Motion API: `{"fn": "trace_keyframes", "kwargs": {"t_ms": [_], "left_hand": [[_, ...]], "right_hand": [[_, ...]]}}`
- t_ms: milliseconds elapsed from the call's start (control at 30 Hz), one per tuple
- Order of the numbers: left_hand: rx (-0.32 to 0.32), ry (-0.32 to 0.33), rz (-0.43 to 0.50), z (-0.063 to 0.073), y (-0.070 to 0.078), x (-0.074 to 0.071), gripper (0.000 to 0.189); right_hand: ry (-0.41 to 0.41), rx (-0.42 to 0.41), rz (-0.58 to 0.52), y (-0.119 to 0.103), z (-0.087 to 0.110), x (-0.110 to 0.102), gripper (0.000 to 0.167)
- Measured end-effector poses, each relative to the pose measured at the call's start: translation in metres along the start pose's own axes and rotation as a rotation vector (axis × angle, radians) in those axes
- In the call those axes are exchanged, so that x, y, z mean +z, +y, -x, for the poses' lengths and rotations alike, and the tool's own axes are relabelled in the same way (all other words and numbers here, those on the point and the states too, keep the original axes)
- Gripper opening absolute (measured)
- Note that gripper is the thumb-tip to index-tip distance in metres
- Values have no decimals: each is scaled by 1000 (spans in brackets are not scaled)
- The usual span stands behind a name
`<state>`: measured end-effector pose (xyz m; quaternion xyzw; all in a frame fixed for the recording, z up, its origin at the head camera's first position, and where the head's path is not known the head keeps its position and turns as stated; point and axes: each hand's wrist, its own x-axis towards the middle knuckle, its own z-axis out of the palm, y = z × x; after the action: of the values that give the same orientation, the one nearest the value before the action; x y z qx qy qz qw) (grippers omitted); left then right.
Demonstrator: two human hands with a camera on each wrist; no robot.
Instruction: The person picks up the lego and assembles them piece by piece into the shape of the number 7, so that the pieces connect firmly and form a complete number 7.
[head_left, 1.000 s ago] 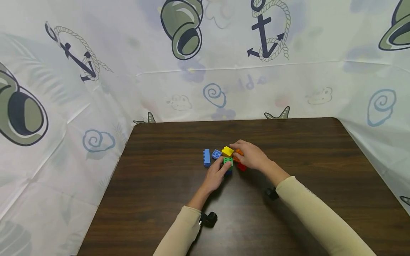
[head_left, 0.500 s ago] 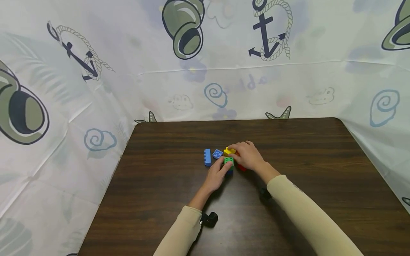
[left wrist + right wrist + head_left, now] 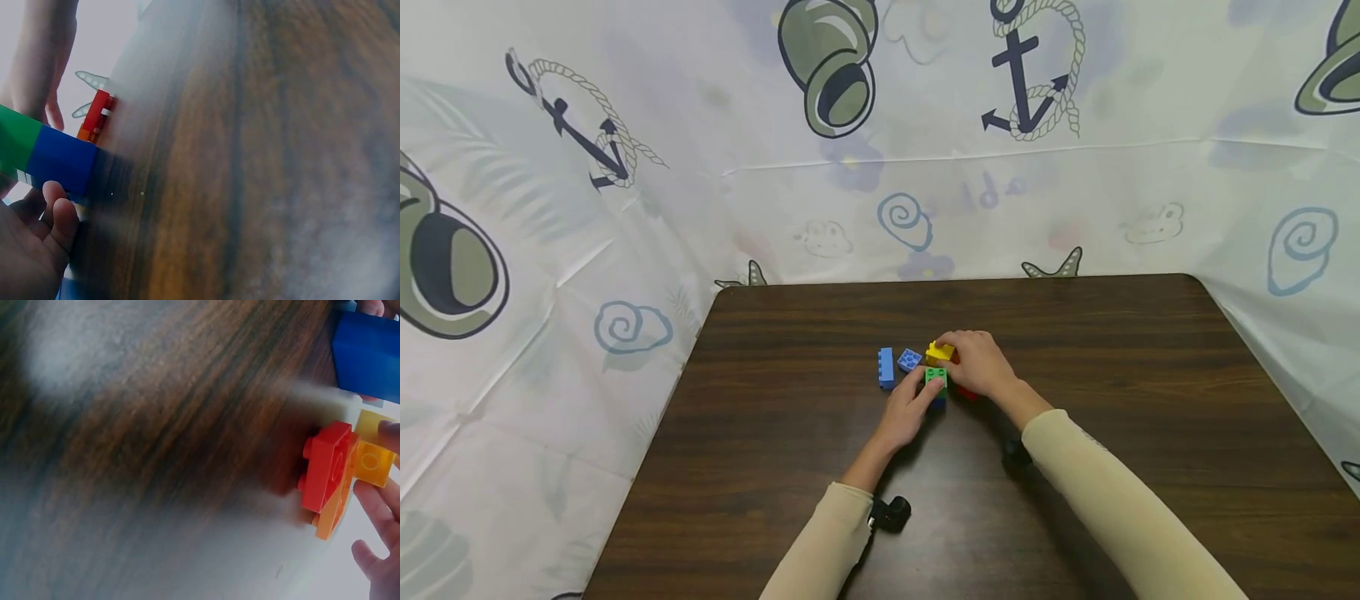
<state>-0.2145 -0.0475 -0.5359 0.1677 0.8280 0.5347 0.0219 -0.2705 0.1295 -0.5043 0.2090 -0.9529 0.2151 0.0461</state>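
In the head view my left hand (image 3: 904, 414) grips a green brick (image 3: 936, 374) that sits on a dark blue brick (image 3: 937, 404). The left wrist view has both from the side, the blue brick (image 3: 62, 164) at the table end and fingertips curled at its side. My right hand (image 3: 983, 364) pinches a yellow brick (image 3: 938, 353) just behind the green one. In the right wrist view, thumb and fingers lie on either side of this yellow brick (image 3: 370, 461). Beside it, a red brick (image 3: 327, 465) and an orange brick (image 3: 336, 509) lie tipped over, underneath the right hand.
Left of the hands, a long light blue brick (image 3: 886, 368) and a smaller light blue brick (image 3: 909, 360) lie on the dark wooden table (image 3: 760, 467). A printed white cloth (image 3: 760, 217) hangs beyond the table's back edge.
My right hand has moved left from over the orange brick to the yellow one and taken hold of it. The yellow brick has shifted slightly right. My left hand stays still.
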Motion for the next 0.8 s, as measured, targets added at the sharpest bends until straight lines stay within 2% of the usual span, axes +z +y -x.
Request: {"fn": "trace_keyframes", "kwargs": {"t_ms": [167,367,600,800], "left_hand": [[-4,0,-5,0,-1,0,33],[-14,-7,18,0,-1,-1,32],[-35,-19,24,-1,-2,-1,35],[-36,-35,14,0,-3,-2,35]], "right_hand": [[46,38,-126,0,1,-6,37],[79,62,-249,-1,3,-17,49],[75,84,-336,-1,7,-30,58],[51,82,-429,-9,12,-49,52]]}}
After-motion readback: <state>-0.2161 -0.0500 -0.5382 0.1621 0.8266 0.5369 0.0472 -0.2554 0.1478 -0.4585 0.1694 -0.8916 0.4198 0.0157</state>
